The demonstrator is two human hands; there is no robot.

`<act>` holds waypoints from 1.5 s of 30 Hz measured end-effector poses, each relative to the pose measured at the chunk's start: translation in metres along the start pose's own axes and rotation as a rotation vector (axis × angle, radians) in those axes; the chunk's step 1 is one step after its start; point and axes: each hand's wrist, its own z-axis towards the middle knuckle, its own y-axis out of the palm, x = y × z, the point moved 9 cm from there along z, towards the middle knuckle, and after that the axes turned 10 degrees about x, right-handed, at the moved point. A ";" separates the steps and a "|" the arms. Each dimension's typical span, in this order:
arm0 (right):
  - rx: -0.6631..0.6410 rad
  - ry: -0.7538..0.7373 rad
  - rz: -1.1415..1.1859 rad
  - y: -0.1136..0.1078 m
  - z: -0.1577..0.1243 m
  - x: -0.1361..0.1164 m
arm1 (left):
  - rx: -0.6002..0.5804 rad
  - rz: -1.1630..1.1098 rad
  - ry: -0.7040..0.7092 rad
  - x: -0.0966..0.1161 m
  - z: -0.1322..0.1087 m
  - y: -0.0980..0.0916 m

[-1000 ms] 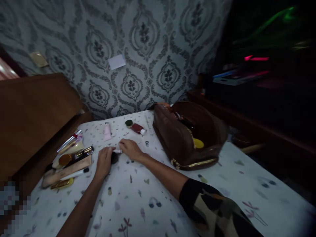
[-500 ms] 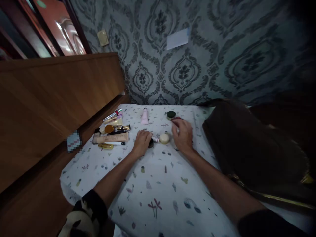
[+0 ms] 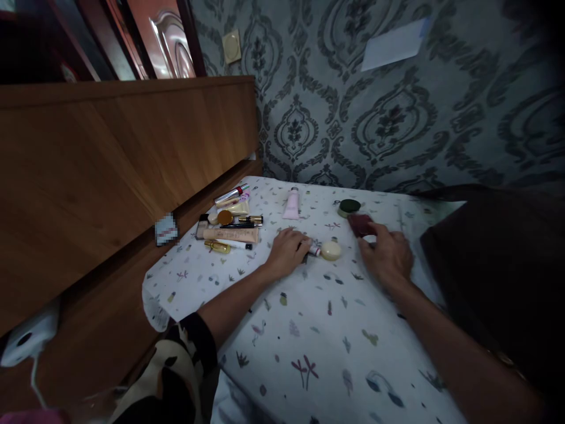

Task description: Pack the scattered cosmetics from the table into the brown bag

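My left hand (image 3: 288,252) rests on the cloth with its fingers curled around one end of a small white tube (image 3: 314,249); its other end sticks out and has a reddish band. Beside that end sits a round cream-coloured jar or lid (image 3: 331,251). Farther right, my right hand (image 3: 388,254) pinches a dark red, flat, box-like item (image 3: 360,224) between thumb and fingers, slightly blurred. Just behind this item stands a round jar with a dark green lid (image 3: 350,205). A pale pink squeeze tube (image 3: 292,204) lies behind my left hand.
Several cosmetics, among them a beige tube (image 3: 232,235) and a gold-coloured tube (image 3: 217,246), lie grouped at the left of the patterned tablecloth (image 3: 304,330). A wooden panel (image 3: 132,153) borders the left side. On the right lies a large dark bag (image 3: 494,265).
The view has turned left. My right hand has moved away from the green-lidded jar, and the dark red item now shows in its fingers. My left hand now covers the dark round object.
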 end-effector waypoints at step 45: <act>-0.110 -0.148 0.447 -0.081 -0.120 0.008 | -0.037 0.150 0.594 0.113 -0.064 0.033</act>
